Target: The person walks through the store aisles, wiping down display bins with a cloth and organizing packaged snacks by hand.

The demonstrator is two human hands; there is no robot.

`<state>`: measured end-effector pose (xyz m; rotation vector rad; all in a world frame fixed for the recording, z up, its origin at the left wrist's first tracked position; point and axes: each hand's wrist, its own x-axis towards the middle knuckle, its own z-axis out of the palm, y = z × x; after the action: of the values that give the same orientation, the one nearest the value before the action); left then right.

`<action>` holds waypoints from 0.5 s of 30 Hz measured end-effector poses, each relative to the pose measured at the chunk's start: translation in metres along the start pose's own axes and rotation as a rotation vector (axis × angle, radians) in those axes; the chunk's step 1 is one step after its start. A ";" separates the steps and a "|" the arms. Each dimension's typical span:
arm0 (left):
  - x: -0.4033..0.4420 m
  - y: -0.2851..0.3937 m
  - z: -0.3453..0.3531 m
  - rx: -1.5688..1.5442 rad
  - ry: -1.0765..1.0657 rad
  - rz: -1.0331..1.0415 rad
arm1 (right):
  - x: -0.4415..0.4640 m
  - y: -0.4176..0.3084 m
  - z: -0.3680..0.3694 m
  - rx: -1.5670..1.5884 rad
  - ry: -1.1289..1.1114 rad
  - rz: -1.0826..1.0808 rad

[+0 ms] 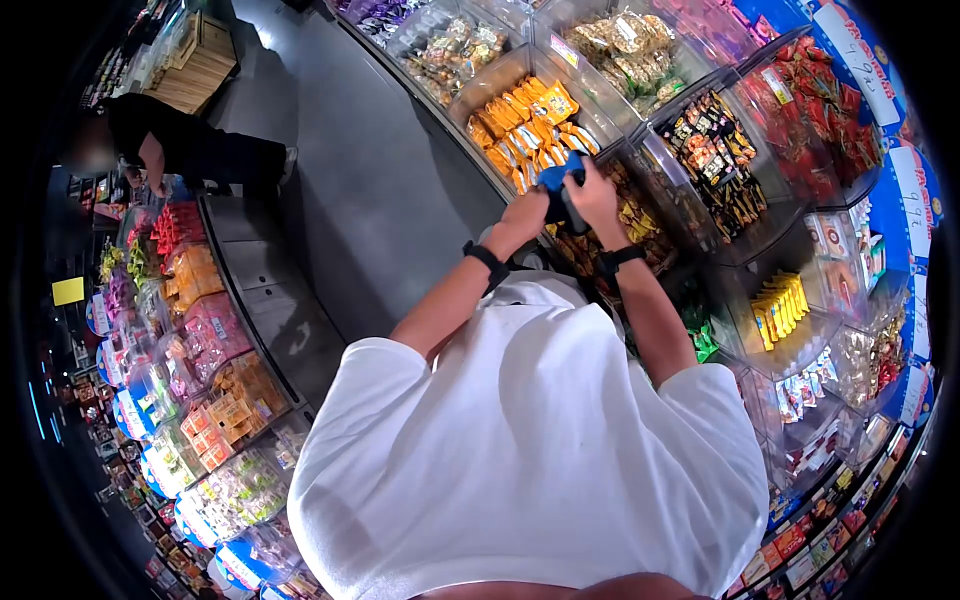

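Note:
In front of my white shirt, both hands meet at a small blue and dark object; it may be cloth or a device, but its kind is unclear. My left hand is closed against its lower left side, the fingers partly hidden behind it. From the right, my right hand grips it with curled fingers. Just beyond them is a clear bin of orange snack packets. Dark and yellow packets lie in the bin beside my right hand. Each wrist has a black band.
Bins of black packets, red packets and yellow packets fill the right side. A grey floor aisle runs on the left. Across it, a person in black leans over another row of snack bins.

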<state>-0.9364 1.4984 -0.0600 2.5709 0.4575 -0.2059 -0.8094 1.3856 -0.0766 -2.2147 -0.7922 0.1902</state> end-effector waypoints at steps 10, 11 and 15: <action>-0.017 -0.013 0.009 -0.186 0.218 0.233 | 0.020 0.019 -0.031 -0.287 -0.216 0.052; -0.007 -0.007 0.012 -0.200 0.287 0.209 | 0.032 0.031 -0.036 -0.280 -0.183 0.114; 0.022 -0.011 0.003 -0.111 0.111 0.100 | 0.054 0.041 -0.054 -0.220 -0.136 0.253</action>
<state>-0.9196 1.5120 -0.0731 2.4963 0.3688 -0.0025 -0.7266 1.3635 -0.0618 -2.5305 -0.6265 0.3976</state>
